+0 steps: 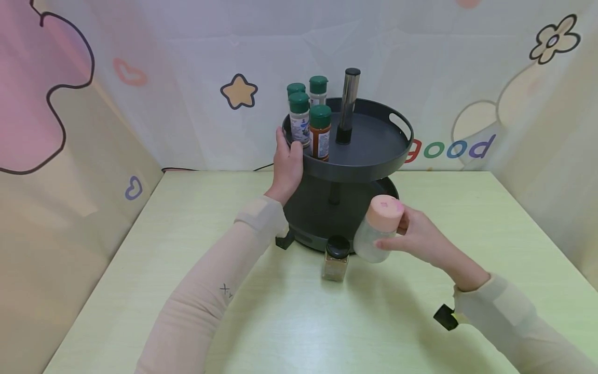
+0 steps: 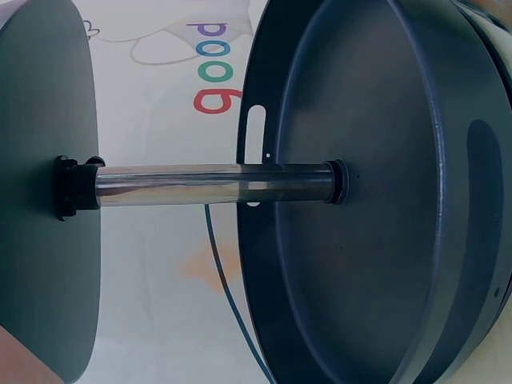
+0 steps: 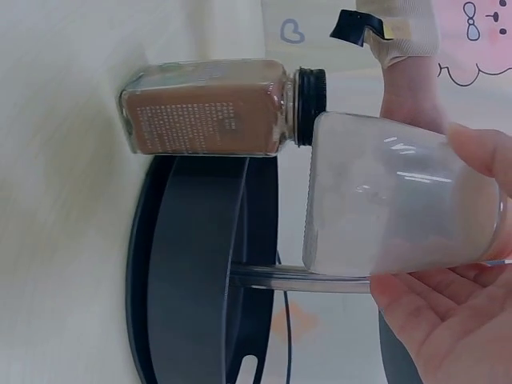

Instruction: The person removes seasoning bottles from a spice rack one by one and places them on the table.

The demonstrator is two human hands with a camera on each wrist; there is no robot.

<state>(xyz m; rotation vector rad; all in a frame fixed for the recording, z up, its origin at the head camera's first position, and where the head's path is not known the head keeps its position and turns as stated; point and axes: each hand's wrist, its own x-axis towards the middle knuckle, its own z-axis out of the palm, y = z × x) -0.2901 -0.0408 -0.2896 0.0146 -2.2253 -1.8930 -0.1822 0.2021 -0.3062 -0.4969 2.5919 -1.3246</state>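
My right hand [image 1: 422, 239] grips a clear jar [image 1: 371, 241] with a pink lid [image 1: 385, 213], tilted and lifted in front of the lower tray of a black two-tier rack. The right wrist view shows the jar's pale translucent body [image 3: 400, 200] between thumb and fingers. My left hand [image 1: 288, 169] holds the left edge of the upper tray [image 1: 364, 174]; some of its fingers are hidden. Beside the lifted jar, a small square spice jar [image 1: 335, 265] with a black cap and brown contents stands on the table. In the left wrist view, the lower tray [image 2: 360, 264] holds nothing visible.
Several green-capped spice bottles [image 1: 299, 122] stand at the upper tray's left side, near my left hand. A metal post [image 1: 349, 104] rises from that tray's middle. The pale table [image 1: 187, 249] ends at a printed curtain [image 1: 196, 104] behind; a cable [image 1: 182, 169] lies along it.
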